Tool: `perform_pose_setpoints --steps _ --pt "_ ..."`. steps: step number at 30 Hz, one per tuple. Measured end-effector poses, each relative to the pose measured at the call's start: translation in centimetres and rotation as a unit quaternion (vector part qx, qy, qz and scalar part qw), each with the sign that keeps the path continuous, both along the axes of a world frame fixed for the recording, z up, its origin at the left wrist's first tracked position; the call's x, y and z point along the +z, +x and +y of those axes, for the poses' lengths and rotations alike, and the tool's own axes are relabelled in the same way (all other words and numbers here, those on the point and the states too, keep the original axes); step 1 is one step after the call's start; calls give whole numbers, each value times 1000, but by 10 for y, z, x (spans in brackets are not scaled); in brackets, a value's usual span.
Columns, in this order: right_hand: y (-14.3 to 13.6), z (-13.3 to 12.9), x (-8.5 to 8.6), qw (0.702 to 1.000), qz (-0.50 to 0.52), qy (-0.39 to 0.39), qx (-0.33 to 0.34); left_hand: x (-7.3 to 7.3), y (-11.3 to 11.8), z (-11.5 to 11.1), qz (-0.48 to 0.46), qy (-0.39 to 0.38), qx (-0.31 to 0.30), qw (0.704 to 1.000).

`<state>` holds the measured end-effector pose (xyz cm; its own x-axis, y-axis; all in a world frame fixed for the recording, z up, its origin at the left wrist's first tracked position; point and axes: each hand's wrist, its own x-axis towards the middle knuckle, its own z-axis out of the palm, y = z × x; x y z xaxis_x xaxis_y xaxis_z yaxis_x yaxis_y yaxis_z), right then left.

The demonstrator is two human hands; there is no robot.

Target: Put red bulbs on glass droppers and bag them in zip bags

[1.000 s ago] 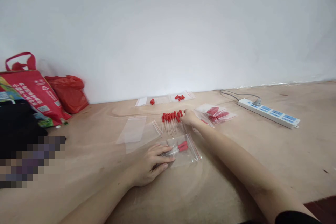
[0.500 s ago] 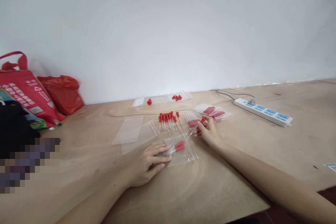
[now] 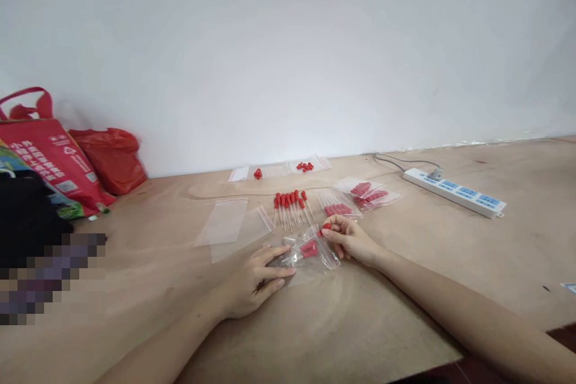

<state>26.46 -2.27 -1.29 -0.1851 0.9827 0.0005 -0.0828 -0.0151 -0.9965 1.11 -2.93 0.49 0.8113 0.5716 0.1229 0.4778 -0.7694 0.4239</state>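
Note:
My right hand pinches a dropper by its red bulb at the mouth of a clear zip bag. The dropper's thin stem is hard to make out against the plastic. Red-bulbed droppers lie inside that bag. My left hand rests on the bag's left part, fingers spread, pressing it to the table. Just behind the bag lies a row of several loose droppers with red bulbs pointing away from me.
Filled bags lie behind my right hand, flat clear bags to the left. Farther back are small red bulbs on plastic. A power strip is at the right, red bags at the left.
My right hand has moved left and toward me, bringing the dropper from beside the filled bags to the bag's mouth. My left hand has stayed in place.

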Motion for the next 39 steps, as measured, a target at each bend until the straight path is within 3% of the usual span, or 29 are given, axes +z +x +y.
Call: perform_pose_setpoints --steps 3,12,19,26,29,33,36,39 --pt "2 2 1 998 -23 -4 52 -1 -1 1 1 5 0 1000" --pt "-5 7 -6 992 -114 7 53 -5 -2 3 6 16 -1 1000" --pt "-7 11 -14 989 -134 56 -15 -6 -3 3 -13 21 -4 1000" --pt "-3 12 -8 971 -195 99 99 0 0 2 9 22 -18 1000" --pt "5 21 1 956 -269 112 24 2 0 1 8 25 -15 1000" --pt "6 46 16 895 -408 130 -123 4 1 1 7 39 -15 999" --pt "-6 70 22 863 -474 102 -142 5 1 0 14 36 -9 999" --pt "-22 93 24 857 -489 77 -145 6 1 0 22 31 -13 999"
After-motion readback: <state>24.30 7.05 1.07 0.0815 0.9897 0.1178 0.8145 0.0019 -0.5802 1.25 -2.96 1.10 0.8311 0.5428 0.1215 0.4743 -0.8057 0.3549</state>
